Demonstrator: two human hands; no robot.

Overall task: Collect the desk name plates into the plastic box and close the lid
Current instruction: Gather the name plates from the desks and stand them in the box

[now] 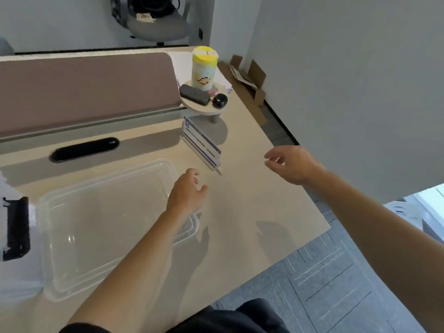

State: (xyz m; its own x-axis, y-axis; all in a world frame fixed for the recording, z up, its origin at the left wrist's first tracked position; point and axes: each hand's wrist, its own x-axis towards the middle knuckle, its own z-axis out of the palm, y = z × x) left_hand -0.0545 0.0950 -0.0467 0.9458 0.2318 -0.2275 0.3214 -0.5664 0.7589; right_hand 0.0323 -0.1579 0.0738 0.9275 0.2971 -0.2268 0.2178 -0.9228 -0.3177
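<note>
Plastic box sits at 8 o'clock on the pale, smooth bench: clear, thin-walled, rounded corners, glossy; whether a lid lies on it or under it cannot be told through the transparent layers. It appears to hold nothing. Judged light and somewhat flexible, so it may skid on the slick laminate when something is dropped in. Left hand hovers over the box's far right corner, fingers loosely curled, holding nothing, reaching toward 12 o'clock. Just beyond it, near centre, stands the desk name plate: a clear acrylic holder, slanted face, with a white printed insert edged in blue; text too blurred to read. Judged rigid, light, slick on its faces and prone to scratching or chipping at the thin base lip. Best hold is probably a pinch across the two short ends or over the top edge, not on the printed face. Only one plate is in view. At 1 o'clock from it a small round shelf carries a yellow-capped canister, a dark case and a black round item. Right hand at 3 o'clock, apart from the plate, is spread and holds nothing, thumb and forefinger parted as if for a pinch.
</note>
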